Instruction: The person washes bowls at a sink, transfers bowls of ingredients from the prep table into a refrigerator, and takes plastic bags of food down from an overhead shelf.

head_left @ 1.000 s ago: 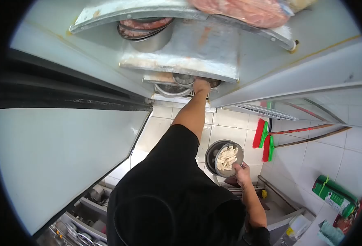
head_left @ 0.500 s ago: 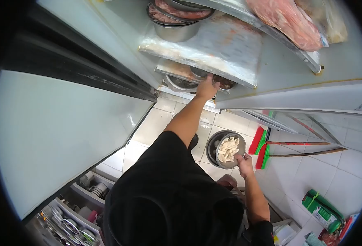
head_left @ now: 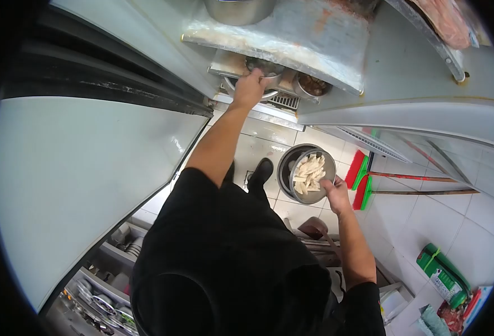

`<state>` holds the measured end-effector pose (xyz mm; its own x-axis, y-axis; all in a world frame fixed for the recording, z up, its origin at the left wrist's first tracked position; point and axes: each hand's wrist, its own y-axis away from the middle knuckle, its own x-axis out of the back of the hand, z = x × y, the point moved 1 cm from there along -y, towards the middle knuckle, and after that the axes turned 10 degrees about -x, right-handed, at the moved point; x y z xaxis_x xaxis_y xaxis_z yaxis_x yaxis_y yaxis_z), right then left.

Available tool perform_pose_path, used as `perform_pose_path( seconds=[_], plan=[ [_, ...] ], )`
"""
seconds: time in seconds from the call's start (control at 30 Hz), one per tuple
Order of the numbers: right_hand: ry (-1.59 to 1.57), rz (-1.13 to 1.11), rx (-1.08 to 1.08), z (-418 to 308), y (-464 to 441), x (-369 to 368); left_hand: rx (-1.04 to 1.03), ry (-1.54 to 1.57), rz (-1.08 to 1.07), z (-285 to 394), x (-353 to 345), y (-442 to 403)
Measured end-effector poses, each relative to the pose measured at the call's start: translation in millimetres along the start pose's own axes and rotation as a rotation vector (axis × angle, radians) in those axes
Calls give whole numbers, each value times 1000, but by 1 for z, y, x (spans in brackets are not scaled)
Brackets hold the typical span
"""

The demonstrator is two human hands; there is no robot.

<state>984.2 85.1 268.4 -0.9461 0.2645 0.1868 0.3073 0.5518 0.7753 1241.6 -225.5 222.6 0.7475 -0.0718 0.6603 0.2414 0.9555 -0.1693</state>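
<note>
My left hand [head_left: 251, 89] reaches into the lower part of the fridge, its fingers closed on the near rim of a metal bowl [head_left: 271, 74] under the wide shelf [head_left: 314, 50]. To the right of that bowl stands another metal bowl with brown pieces [head_left: 313, 85]. My right hand [head_left: 336, 195] grips the rim of a round metal bowl [head_left: 330, 168] holding pale strips [head_left: 309, 172]. Below it, partly covered, is a dark round container [head_left: 283, 168] near the tiled floor.
A fridge door [head_left: 90, 179] stands open on the left. Two red and green brooms [head_left: 361, 180] lean at the right. A green package [head_left: 441, 274] lies at the lower right. Drawers with dishes [head_left: 115, 257] are at the lower left. Bagged meat [head_left: 445, 22] hangs over the upper shelf.
My left hand has moved left, away from the bowl of brown pieces, onto the rim of the neighbouring bowl. My right hand still holds the bowl of strips.
</note>
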Motion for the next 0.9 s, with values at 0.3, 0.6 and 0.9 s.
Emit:
perform_pose_path(
  seconds=[0.3,0.6,0.9],
  plan=[
    [-75,-49,-24,7,-7,-1,-360,280,39,77,-15,8],
    [-121,9,-38,5,0,-1,-210,-81,-270,74,-82,-22],
    [-158,-5,-53,9,-4,-2,-133,123,-184,60,-62,23]
  ],
)
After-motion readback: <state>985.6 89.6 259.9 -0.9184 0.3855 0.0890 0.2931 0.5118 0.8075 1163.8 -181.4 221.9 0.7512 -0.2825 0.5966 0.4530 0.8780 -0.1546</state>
